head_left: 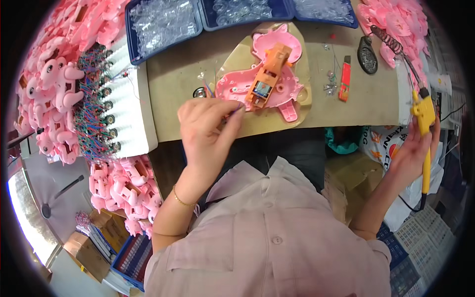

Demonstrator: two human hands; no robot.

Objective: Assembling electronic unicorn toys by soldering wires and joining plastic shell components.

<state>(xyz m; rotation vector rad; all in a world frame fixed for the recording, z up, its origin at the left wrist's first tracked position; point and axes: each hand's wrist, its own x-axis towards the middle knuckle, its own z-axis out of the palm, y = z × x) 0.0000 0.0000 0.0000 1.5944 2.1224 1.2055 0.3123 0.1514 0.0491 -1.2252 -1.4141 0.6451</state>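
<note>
My left hand [207,121] is at the near edge of the table, thumb and forefinger pinched on a thin blue-purple wire [239,106]. Just right of those fingertips, an orange mechanism housing [267,76] lies slanted across a pink toy shell half [232,84]. The shell rests in a yellowish shaped holder [304,74]. Off at the right, my right hand [418,143] grips a yellow-handled soldering iron [424,116]. The iron points up and away, its metal end by a coiled wire stand [387,39].
Blue trays [202,24] of clear plastic parts line the back. Pink toy bodies [57,81] and bundled wires [94,99] crowd the left; more pink parts [396,22] lie back right. A red cutter [345,79] and dark oval object [367,55] sit on the table [173,109].
</note>
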